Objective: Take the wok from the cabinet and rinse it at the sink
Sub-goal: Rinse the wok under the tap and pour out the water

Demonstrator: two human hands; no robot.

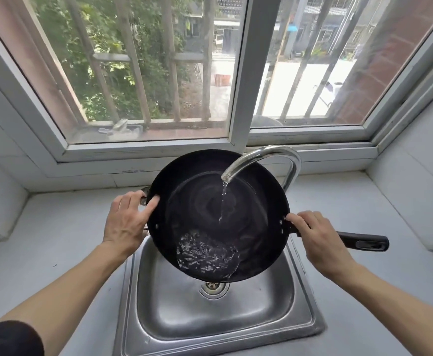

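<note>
A black wok [184, 181] hangs tilted toward me over the steel sink [300, 314]. Water runs from the curved chrome tap [264, 156] into the wok and pools at its near lower side [207, 255]. My left hand [126, 219] grips the wok's left rim and small side handle, thumb inside the rim. My right hand [320, 237] holds the long black handle [364, 242] close to the wok's right edge. The sink drain [214, 287] shows just below the wok.
Grey countertop [56, 227] spreads on both sides of the sink. A window with a white frame [238, 98] and outside bars rises right behind the tap. Tiled walls close in at the left and at the right [415, 188].
</note>
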